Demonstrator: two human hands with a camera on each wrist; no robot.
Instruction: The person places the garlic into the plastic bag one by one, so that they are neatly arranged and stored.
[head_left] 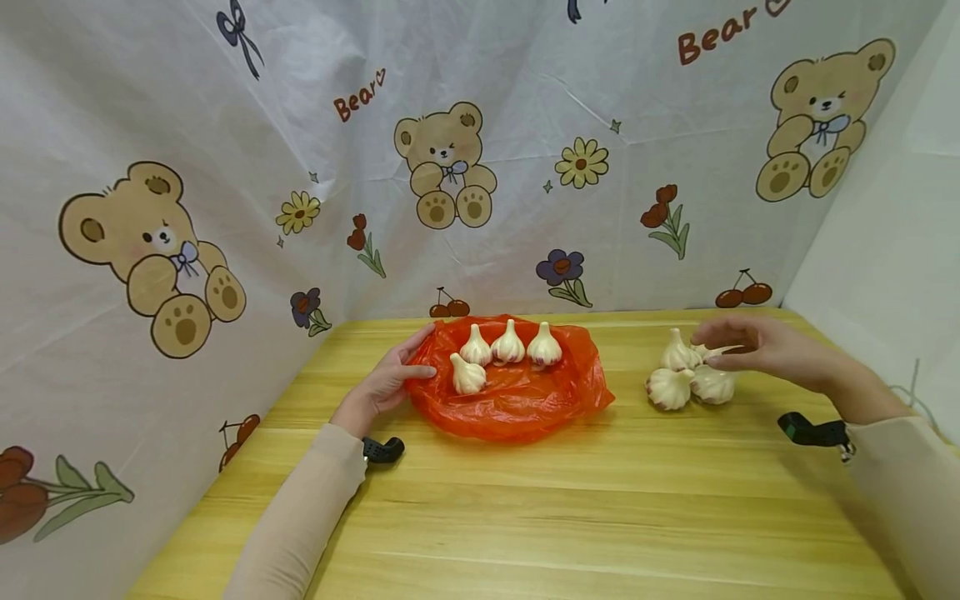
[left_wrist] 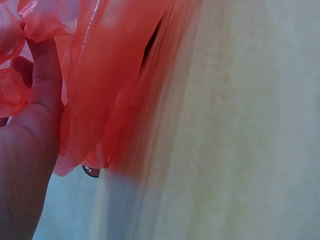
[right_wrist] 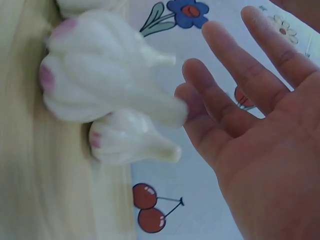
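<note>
A crinkled red plastic bag (head_left: pixel 517 421) lies spread on the table with its mouth facing up. Inside it sit several white garlic bulbs (head_left: pixel 469 375) tinged purple at the base. My left hand (head_left: pixel 386 380) grips the bag's left rim, thumb over the inner side and fingers behind the thin plastic (left_wrist: pixel 100 75). To the right, more garlic bulbs (head_left: pixel 670 388) stand in a close cluster. Over that cluster hovers my right hand (head_left: pixel 780 350), holding nothing. In the right wrist view its fingers (right_wrist: pixel 240 67) are spread and slightly bent, close to the stem of a bulb (right_wrist: pixel 100 70).
The light wooden table (head_left: pixel 525 517) runs back to a white cloth (head_left: pixel 510 242) printed with bears and flowers. Dark wrist devices (head_left: pixel 813 431) hang below both sleeves. A pale cable (head_left: pixel 915 387) lies by the wall at the right.
</note>
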